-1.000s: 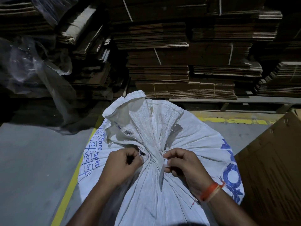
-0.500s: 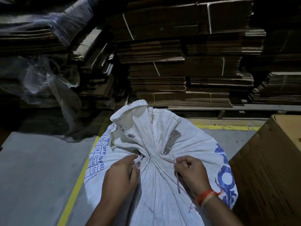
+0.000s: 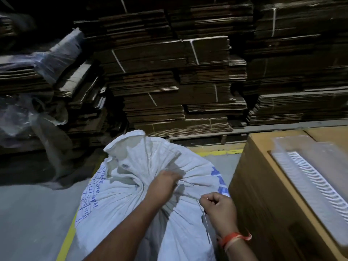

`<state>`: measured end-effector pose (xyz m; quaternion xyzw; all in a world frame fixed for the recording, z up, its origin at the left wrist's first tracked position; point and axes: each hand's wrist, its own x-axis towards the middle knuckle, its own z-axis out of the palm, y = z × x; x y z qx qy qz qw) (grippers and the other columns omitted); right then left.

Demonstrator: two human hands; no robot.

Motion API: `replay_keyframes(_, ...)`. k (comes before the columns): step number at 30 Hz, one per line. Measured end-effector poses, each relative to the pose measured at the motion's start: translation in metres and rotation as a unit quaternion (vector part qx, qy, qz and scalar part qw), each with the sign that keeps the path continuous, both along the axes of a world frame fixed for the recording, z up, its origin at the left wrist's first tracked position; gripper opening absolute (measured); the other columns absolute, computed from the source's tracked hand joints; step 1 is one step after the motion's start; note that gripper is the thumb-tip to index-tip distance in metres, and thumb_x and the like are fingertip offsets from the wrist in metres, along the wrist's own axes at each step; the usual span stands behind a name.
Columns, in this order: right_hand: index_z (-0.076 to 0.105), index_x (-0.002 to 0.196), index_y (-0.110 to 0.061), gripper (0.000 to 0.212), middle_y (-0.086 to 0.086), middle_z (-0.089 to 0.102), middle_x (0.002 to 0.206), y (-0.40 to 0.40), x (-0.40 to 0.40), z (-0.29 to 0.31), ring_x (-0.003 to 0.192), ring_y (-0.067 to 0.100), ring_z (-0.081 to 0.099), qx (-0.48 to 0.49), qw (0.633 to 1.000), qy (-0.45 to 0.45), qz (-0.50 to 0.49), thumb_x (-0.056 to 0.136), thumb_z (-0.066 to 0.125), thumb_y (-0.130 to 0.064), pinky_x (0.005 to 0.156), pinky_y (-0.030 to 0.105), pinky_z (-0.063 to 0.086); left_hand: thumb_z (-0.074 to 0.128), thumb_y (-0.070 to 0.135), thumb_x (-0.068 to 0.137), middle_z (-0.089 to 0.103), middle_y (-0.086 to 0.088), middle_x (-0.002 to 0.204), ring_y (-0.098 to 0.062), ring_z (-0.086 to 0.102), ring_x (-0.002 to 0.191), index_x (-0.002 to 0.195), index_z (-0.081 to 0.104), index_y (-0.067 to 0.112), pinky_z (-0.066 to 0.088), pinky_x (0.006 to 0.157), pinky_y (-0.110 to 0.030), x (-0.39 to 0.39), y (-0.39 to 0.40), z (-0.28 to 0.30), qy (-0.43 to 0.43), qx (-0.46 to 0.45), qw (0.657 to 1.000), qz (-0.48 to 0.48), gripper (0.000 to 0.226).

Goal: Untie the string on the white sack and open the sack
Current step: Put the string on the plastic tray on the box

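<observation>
A white woven sack [image 3: 116, 200] with blue print stands on the floor in front of me, its top gathered into a bunched neck [image 3: 135, 162]. My left hand [image 3: 165, 182] grips the gathered neck from the near side. My right hand [image 3: 219, 209] is pulled out to the right of the neck, fingers pinched on a thin string [image 3: 188, 184] that runs from the neck to the fist; a loose end hangs below the hand. An orange band sits on the right wrist.
A brown cardboard box [image 3: 267, 194] with a plastic-wrapped item on top stands right beside the sack. Stacks of flattened cartons [image 3: 178, 81] fill the back. Loose plastic sheeting [image 3: 37, 117] lies at left. A yellow floor line [image 3: 66, 242] runs under the sack.
My right hand has drawn the string out to the right, away from the neck. My left hand moved onto the gathered neck. The view swung right, showing the box.
</observation>
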<state>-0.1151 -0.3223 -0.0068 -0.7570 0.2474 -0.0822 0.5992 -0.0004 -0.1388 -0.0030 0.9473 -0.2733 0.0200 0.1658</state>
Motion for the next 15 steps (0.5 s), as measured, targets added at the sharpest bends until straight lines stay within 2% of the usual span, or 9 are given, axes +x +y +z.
replay_keyframes(3,0.078,0.063,-0.010,0.020,-0.010,0.069,0.051,-0.023,-0.014,0.004,0.049,-0.001,0.058,0.027,0.999,-0.015,-0.045,0.078,0.080,0.001,0.065,0.028,0.049,0.065,0.015,0.087,0.077,-0.001,0.100,-0.030,0.063,0.102,0.111,0.080,0.028,0.054,0.077,-0.034,0.004,0.004,0.001,-0.048,0.054,0.997,0.040,0.032)
replay_keyframes(5,0.079,0.065,-0.010,0.020,-0.011,0.067,0.050,-0.031,-0.019,0.005,0.046,-0.002,0.056,0.034,0.998,-0.016,-0.056,0.079,0.079,0.004,0.069,0.032,0.053,0.065,0.022,0.091,0.076,-0.002,0.095,-0.029,0.062,0.103,0.103,0.080,0.022,0.054,0.073,-0.036,-0.001,-0.001,0.007,-0.067,0.088,0.992,0.056,0.019)
replay_keyframes(7,0.079,0.065,-0.011,0.022,-0.010,0.065,0.049,-0.034,-0.021,0.006,0.045,-0.002,0.054,0.036,0.997,-0.019,-0.064,0.080,0.079,0.005,0.068,0.036,0.054,0.059,0.030,0.098,0.075,-0.006,0.097,-0.029,0.065,0.102,0.105,0.076,0.021,0.051,0.073,-0.035,-0.007,-0.007,0.014,-0.040,0.088,0.992,0.082,0.020)
replay_keyframes(9,0.079,0.068,-0.012,0.021,-0.010,0.065,0.049,-0.033,-0.024,0.007,0.046,-0.002,0.055,0.032,0.997,-0.023,-0.072,0.080,0.079,0.005,0.064,0.028,0.053,0.057,0.036,0.100,0.077,-0.007,0.097,-0.030,0.070,0.095,0.108,0.068,0.025,0.049,0.069,-0.035,-0.012,-0.011,0.020,-0.027,0.053,0.993,0.100,0.018)
replay_keyframes(11,0.080,0.074,-0.013,0.018,-0.008,0.068,0.054,-0.031,-0.028,0.009,0.053,0.001,0.060,0.021,0.997,-0.030,-0.071,0.082,0.079,0.003,0.055,0.013,0.050,0.060,0.038,0.098,0.079,-0.003,0.091,-0.028,0.072,0.084,0.107,0.058,0.030,0.055,0.067,-0.036,-0.016,-0.014,0.028,-0.026,-0.004,0.995,0.093,0.012)
replay_keyframes(13,0.081,0.081,-0.012,0.013,-0.007,0.068,0.061,-0.030,-0.033,0.012,0.058,0.003,0.061,0.013,0.997,-0.037,-0.070,0.083,0.079,0.001,0.052,0.006,0.047,0.068,0.035,0.096,0.079,0.005,0.082,-0.015,0.072,0.075,0.102,0.057,0.033,0.058,0.066,-0.034,-0.019,-0.016,0.039,-0.009,-0.048,0.997,0.062,0.013)
replay_keyframes(15,0.081,0.086,-0.012,0.010,-0.005,0.067,0.064,-0.031,-0.037,0.014,0.055,0.001,0.061,0.004,0.997,-0.043,-0.071,0.084,0.079,-0.002,0.053,0.005,0.046,0.074,0.030,0.094,0.078,0.010,0.074,0.001,0.069,0.067,0.095,0.068,0.032,0.055,0.066,-0.025,-0.021,-0.018,0.052,0.049,-0.109,0.993,0.027,0.006)
